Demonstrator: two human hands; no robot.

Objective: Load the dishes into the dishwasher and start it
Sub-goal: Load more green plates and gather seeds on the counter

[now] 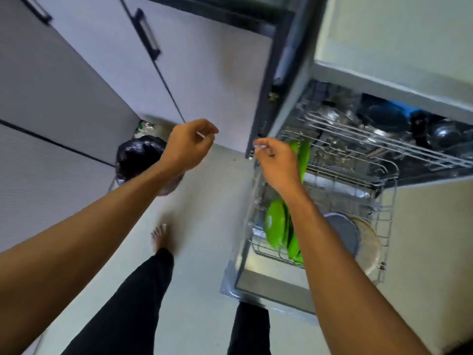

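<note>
Left hand [189,144] and right hand [275,160] hover loosely curled, mid-air. Green plates [275,224] stand in the lower rack [389,219], right side.

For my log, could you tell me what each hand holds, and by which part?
Cannot be told: left hand and right hand curl their fingers as if pinching, but blur hides any object.

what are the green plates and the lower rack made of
Green plates: probably plastic or melamine, glossy; even bright colour with soft highlights. Lower rack: metal wire, seemingly with a pale grey coating; thin rods in a grid, dull sheen.
</note>
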